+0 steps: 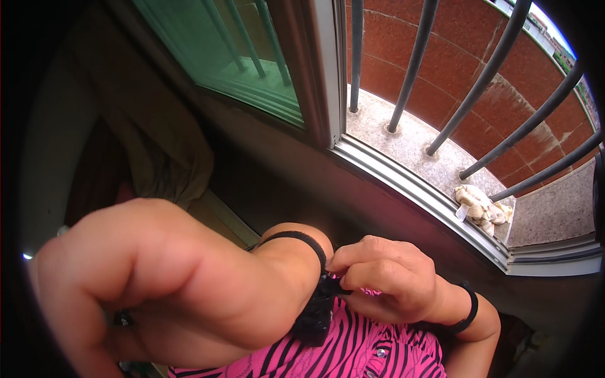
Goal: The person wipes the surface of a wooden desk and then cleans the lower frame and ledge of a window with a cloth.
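Observation:
My left hand (156, 279) is raised very close to the camera at the left, blurred, with its fingers bent and their tips out of sight. A thin black band (295, 235) goes round its wrist. Against that wrist hangs a shiny black piece of material (314, 314). Right of it, my right hand (387, 279) pinches a dark end of this material between thumb and fingers. Another black band (468, 309) is round the right wrist. Below both hands lies a pink and black striped top (368, 347) with shiny buttons, worn by me.
Ahead is a window with a silver sliding track (416, 198) and grey metal bars (411, 66). A crumpled pale cloth (482, 208) lies on the stone sill (406, 137). A brown curtain (156, 127) hangs at the left beside the greenish glass pane (227, 52).

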`<act>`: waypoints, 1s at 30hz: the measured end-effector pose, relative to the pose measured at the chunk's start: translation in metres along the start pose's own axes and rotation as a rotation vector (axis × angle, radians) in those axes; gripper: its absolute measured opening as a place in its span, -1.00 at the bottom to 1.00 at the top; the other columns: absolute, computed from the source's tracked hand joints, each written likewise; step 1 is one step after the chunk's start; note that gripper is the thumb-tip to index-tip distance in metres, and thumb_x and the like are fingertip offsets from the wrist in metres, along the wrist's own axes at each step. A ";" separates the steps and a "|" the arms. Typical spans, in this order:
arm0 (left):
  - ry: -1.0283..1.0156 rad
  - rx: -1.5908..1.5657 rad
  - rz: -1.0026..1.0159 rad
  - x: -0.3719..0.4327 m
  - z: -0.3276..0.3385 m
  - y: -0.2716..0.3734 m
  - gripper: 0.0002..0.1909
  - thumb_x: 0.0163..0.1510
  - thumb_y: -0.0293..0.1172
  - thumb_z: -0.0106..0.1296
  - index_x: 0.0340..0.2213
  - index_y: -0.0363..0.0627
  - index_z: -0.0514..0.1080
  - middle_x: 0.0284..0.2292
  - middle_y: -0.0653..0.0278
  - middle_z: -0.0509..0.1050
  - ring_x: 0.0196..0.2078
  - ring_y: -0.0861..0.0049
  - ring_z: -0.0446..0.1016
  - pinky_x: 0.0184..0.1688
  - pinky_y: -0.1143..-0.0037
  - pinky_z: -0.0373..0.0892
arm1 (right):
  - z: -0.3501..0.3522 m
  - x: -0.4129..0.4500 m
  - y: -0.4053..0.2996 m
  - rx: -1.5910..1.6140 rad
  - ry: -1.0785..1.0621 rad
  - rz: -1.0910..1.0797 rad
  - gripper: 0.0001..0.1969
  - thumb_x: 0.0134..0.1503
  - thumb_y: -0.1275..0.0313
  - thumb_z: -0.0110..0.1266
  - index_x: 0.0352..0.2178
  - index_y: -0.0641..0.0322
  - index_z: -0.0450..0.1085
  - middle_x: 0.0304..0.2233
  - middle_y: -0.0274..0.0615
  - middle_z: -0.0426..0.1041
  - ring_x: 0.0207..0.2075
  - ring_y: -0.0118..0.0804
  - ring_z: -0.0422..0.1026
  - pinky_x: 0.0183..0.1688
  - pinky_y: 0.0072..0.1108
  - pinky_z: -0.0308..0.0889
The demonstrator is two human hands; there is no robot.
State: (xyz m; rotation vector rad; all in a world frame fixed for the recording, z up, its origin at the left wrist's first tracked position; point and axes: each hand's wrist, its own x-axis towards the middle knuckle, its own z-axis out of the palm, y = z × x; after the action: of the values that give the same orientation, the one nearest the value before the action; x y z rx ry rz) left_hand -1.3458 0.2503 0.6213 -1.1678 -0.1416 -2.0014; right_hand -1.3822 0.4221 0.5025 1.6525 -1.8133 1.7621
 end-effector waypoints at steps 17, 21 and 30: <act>-0.073 0.103 -0.234 -0.004 -0.009 0.002 -0.61 0.00 -0.36 -0.08 -0.86 0.10 0.23 -0.71 0.68 0.46 -0.54 0.91 0.33 -0.46 0.72 0.02 | -0.005 0.000 0.003 -0.083 -0.069 -0.015 -0.71 -0.17 0.73 0.14 -0.34 0.31 0.46 -0.35 -0.11 0.38 -0.42 -0.27 0.43 -0.41 -0.61 0.36; -0.025 0.086 -0.175 -0.007 -0.003 -0.011 -0.61 0.01 -0.39 -0.09 -0.85 0.05 0.25 -0.72 0.62 0.46 -0.57 0.85 0.36 -0.41 0.71 0.14 | -0.004 -0.003 0.002 -0.086 0.020 0.083 -0.74 -0.15 0.74 0.16 -0.35 0.32 0.47 -0.36 -0.10 0.40 -0.41 -0.25 0.44 -0.38 -0.59 0.38; -0.061 0.016 -0.189 -0.007 -0.001 -0.007 -0.62 0.07 -0.44 -0.13 -0.80 -0.01 0.29 -0.74 0.48 0.45 -0.64 0.73 0.40 -0.37 0.64 0.28 | -0.013 -0.006 0.004 0.103 0.017 0.269 -0.77 -0.11 0.70 0.19 -0.33 0.39 0.47 -0.32 -0.05 0.50 -0.28 -0.16 0.50 -0.24 -0.50 0.42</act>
State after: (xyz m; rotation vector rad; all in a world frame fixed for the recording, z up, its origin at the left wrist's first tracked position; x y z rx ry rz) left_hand -1.3499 0.2584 0.6172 -1.2452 -0.3082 -2.1240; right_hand -1.3900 0.4346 0.4997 1.4788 -2.0520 1.9990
